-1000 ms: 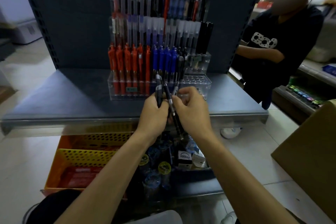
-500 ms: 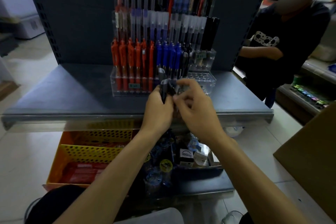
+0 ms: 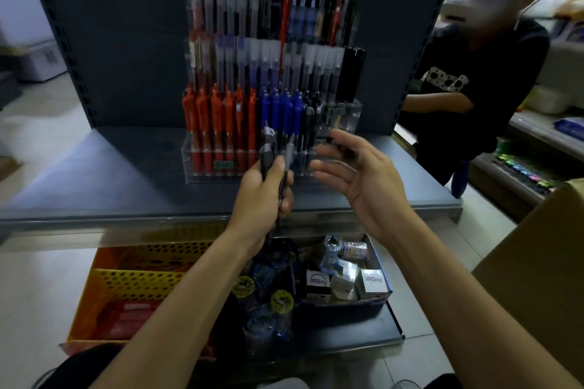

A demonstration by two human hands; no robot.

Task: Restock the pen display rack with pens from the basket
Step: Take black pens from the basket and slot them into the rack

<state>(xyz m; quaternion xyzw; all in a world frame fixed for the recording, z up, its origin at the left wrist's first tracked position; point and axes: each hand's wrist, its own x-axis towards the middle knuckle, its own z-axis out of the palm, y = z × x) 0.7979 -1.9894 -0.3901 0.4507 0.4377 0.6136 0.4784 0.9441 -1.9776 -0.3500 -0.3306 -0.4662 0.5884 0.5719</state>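
In the head view, the left hand point(image 3: 259, 199) has its fingers curled tight round a small bundle of dark grey-and-black plastic pens point(image 3: 269, 155), held upright, with their clipped tops sticking out above the thumb. The right hand point(image 3: 363, 180) hangs just right of that grip, palm turned toward it, fingers spread and straight. A dark blur sits at its fingertips, and I cannot tell what it is.

Directly beyond the grip stands the clear acrylic tiered pen display rack point(image 3: 202, 174). Its front row holds orange-red pens point(image 3: 218, 114), then blue pens point(image 3: 281, 107), then a few black pens point(image 3: 311, 112).

Below the grip and to its left sits an orange perforated plastic basket point(image 3: 151, 256) with red packets point(image 3: 126, 316) inside. Below it to the right, a dark blue cardboard box point(image 3: 344, 305) holds small packaged goods.

The rack rests on a grey metal shelf point(image 3: 94, 174). Far right of the grip stands a person in a black T-shirt point(image 3: 474, 88).
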